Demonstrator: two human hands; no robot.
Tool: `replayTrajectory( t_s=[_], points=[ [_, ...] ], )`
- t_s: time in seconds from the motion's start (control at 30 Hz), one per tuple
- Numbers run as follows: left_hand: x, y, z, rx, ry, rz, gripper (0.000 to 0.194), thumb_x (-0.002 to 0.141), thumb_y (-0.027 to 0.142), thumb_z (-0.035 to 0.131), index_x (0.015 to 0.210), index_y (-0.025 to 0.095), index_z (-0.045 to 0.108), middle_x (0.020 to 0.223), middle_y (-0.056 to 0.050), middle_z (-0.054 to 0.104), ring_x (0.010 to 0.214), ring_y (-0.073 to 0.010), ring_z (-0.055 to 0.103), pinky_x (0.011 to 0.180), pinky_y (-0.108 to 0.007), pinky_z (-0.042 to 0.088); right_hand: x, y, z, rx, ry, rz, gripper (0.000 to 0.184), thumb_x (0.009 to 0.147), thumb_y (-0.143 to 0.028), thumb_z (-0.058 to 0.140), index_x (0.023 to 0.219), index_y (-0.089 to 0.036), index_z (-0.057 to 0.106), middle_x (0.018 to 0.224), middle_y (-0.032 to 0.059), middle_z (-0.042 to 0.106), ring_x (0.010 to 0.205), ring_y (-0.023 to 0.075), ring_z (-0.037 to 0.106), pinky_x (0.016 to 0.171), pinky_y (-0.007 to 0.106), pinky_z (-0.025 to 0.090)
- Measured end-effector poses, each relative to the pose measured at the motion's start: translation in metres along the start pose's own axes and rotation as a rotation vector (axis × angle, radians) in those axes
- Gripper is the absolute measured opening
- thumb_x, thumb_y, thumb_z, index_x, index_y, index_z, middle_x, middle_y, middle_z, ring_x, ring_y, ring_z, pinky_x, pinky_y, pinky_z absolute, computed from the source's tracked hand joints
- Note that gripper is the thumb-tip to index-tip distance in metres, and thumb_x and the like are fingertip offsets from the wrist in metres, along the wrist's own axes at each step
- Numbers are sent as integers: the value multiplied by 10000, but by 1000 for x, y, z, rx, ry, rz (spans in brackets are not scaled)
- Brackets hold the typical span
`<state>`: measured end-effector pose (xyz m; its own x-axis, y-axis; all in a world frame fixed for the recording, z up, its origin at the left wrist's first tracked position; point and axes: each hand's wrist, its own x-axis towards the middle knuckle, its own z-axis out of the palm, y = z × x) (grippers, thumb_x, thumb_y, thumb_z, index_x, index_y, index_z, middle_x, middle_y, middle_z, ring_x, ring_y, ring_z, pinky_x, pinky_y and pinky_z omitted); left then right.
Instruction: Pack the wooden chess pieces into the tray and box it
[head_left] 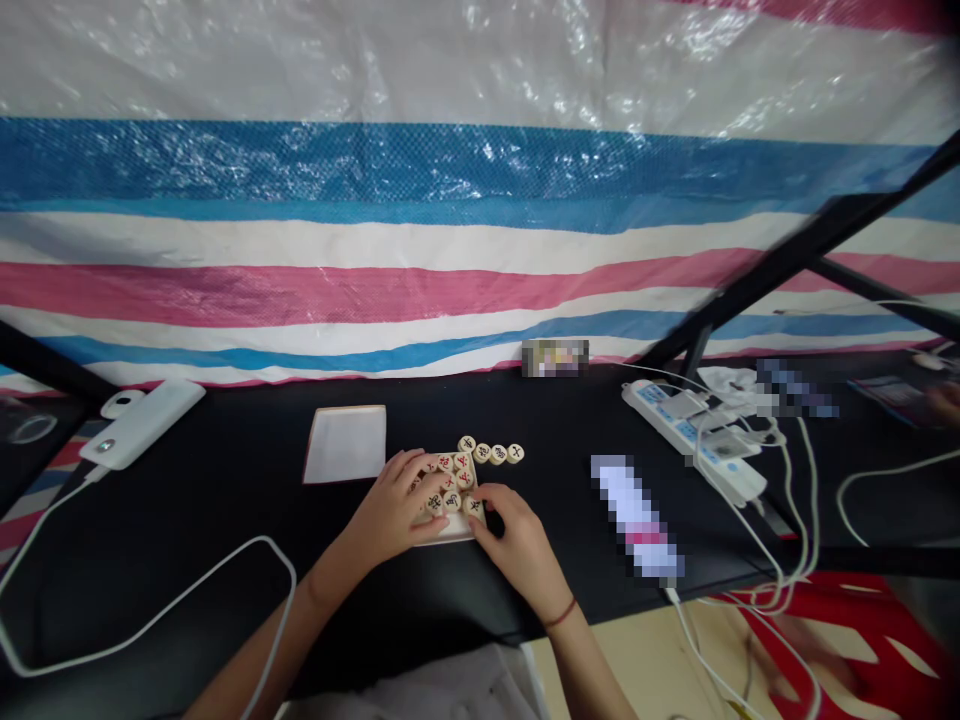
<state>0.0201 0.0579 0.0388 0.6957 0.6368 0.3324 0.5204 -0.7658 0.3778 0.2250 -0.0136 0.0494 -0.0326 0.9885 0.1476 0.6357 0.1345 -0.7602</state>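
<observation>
A white open box (448, 534) on the black table holds several round Chinese chess pieces (451, 501), marked with red or black characters. My left hand (391, 508) lies over the left side of the box, its fingers apart and resting on or just above the pieces; the fingertips partly hide what is beneath. At the right edge of the box, the thumb and forefinger of my right hand (519, 540) close around a black-marked Chinese chess piece (473, 507). Just beyond the box, several black-marked pieces (499, 455) lie in a short row on the table.
A shallow white-lined lid (346, 444) lies left of the box. A white power bank (142, 425) with a cable is at far left. A blurred phone (637, 515), a power strip (694, 440) and tangled cables lie to the right. Striped sheeting (375, 300) hangs behind the table.
</observation>
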Motion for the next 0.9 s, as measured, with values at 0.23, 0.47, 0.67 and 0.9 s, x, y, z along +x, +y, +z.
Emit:
replayTrajectory(
  t_s=[0.23, 0.47, 0.67, 0.9],
  points=[
    [-38, 7, 3, 19, -56, -5, 635, 740, 414, 729, 1306, 223, 512, 1475, -132, 350, 1372, -362, 289, 1085, -539, 363, 3, 6, 14, -183, 11, -65, 103, 862, -149, 551, 908, -216, 614, 1038, 82, 623, 950, 240, 581, 871, 417, 487],
    [-51, 6, 21, 76, -25, -51, 562, 810, 386, 666, 1325, 236, 497, 1503, -138, 317, 1389, -359, 284, 1067, -531, 389, 28, 7, -9, -78, 40, -93, 157, 873, -225, 535, 997, -226, 631, 1116, 85, 601, 882, 188, 624, 815, 321, 523],
    [-48, 8, 26, 158, 16, -64, 573, 865, 339, 593, 1400, 232, 417, 1477, -156, 354, 1385, -340, 305, 1067, -526, 390, 91, 14, -28, -388, -238, -93, 456, 868, -83, 412, 1234, -269, 610, 1299, 70, 547, 1068, 185, 615, 894, 285, 482],
    [-48, 10, 26, 160, 23, -85, 581, 852, 348, 605, 1393, 229, 434, 1463, -164, 379, 1368, -342, 332, 1054, -515, 402, 117, 14, -19, -494, -485, -59, 371, 837, -114, 494, 1104, -263, 704, 1137, 50, 670, 953, 190, 664, 868, 269, 471]
  ],
)
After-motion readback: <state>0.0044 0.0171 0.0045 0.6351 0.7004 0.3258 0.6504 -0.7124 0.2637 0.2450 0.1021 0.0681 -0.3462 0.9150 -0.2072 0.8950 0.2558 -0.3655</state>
